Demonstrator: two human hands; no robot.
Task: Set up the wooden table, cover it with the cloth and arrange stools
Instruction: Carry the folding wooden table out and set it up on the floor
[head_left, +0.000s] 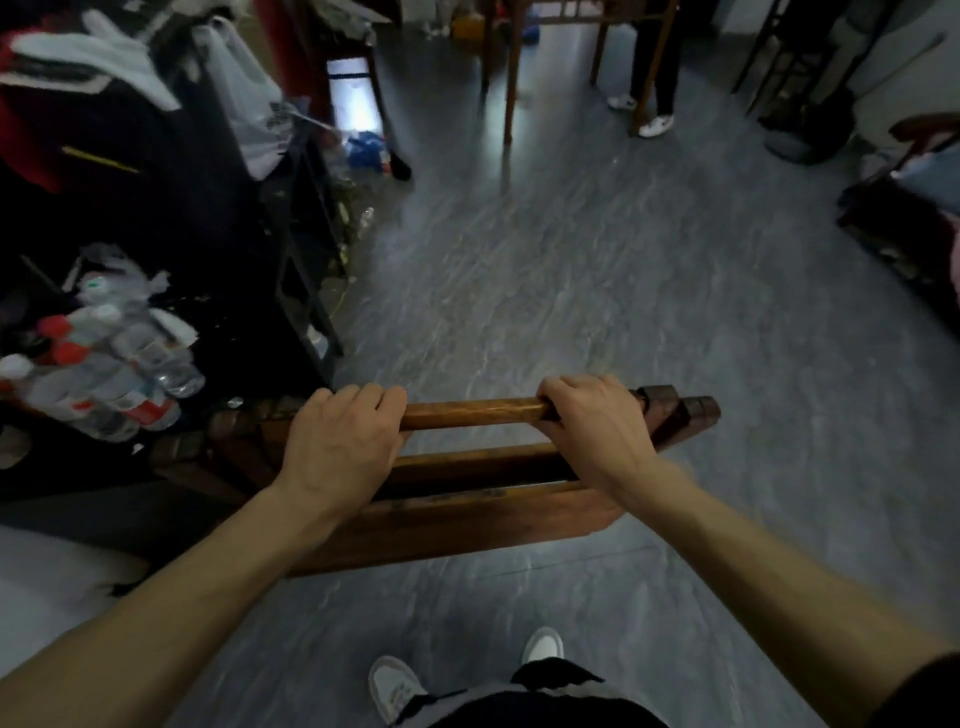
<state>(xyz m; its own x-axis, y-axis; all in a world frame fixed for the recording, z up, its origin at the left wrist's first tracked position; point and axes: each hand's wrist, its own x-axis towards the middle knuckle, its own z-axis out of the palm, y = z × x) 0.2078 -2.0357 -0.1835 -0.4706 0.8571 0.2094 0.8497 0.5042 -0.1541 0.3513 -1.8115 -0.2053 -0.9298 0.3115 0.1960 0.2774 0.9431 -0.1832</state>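
Observation:
A long wooden stool (467, 514) is held upside down or on its side in front of me, its brown stretcher bar uppermost and its legs pointing away. My left hand (343, 441) grips the left end of that bar. My right hand (592, 421) grips the right end, close to the stool's legs. A wooden table (511, 62) stands at the far end of the room; only its legs show. No cloth is in view.
Dark shelving (291, 249) with clothes, bags and a pack of water bottles (109, 364) lines the left side. A person's legs and white shoes (655, 124) stand by the far table. Dark furniture (904, 228) sits at right. Grey floor (571, 291) lies between. My shoes show at the bottom.

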